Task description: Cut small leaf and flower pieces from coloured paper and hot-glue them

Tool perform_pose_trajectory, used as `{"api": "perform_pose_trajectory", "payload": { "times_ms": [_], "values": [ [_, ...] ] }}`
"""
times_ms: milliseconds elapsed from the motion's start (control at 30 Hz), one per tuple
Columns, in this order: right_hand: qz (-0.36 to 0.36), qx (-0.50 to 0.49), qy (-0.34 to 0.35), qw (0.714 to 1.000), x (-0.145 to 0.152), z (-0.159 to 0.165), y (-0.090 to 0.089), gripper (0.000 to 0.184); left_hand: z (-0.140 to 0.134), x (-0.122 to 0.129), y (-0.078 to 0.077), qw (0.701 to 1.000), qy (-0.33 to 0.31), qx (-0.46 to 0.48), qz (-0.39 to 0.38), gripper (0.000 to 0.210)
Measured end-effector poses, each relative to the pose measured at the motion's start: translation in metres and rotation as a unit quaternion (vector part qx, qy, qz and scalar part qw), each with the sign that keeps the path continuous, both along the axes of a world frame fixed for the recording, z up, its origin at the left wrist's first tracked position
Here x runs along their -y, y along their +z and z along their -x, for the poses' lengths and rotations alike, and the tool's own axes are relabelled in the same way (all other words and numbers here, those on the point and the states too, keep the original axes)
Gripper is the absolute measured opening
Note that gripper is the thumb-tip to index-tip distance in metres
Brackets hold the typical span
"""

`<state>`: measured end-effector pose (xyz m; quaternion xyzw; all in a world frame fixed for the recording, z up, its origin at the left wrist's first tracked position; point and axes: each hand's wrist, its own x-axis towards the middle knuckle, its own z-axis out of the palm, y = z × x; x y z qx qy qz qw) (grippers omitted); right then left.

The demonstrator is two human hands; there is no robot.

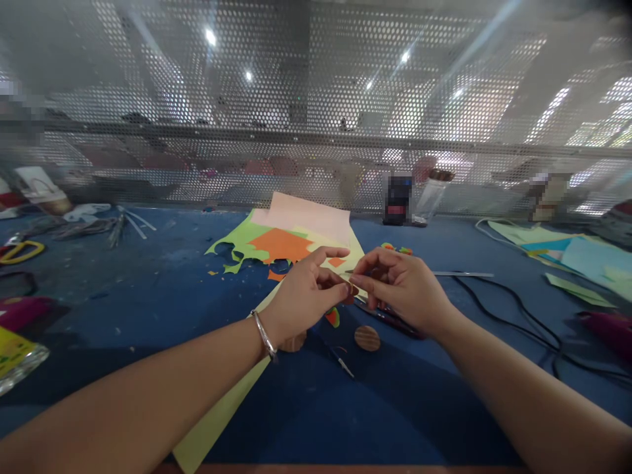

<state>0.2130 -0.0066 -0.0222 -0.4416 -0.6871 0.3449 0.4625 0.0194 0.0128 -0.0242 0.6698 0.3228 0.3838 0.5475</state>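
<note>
My left hand [313,293], with a silver bangle [264,336] at the wrist, meets my right hand [402,286] over the middle of the blue table. Fingertips of both hands are pinched around something small, mostly hidden by the fingers. Below them lies a small orange and green paper cutout [333,317]. A brown striped disc [367,338] rests nearer to me, and a similar brown piece [295,342] is partly covered by my left wrist. Between these lies a thin tool with a pale tip [345,366]. A dark slender tool [390,320] is partly under my right hand.
Orange paper [284,245], cut green paper [230,240] and pale pink paper [309,217] lie behind my hands. A pale yellow strip [217,415] runs under my left arm. Black cable [523,316] and blue sheets [597,260] are right; yellow-handled scissors [22,252] left. Perforated metal [306,99] stands behind.
</note>
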Motion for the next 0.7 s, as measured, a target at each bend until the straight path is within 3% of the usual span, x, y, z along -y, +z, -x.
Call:
{"api": "perform_pose_trajectory", "payload": {
  "times_ms": [467, 700],
  "values": [
    [-0.015, -0.026, -0.004, 1.0, -0.0003, -0.0006, -0.004, 0.028, -0.0023, -0.0025, 0.0015, 0.998, -0.006, 0.015, 0.055, 0.051],
    [-0.015, -0.022, -0.005, 1.0, 0.0003, -0.0009, -0.004, 0.022, -0.0023, -0.0019, 0.0012, 0.999, 0.016, -0.004, 0.029, 0.055]
  ]
}}
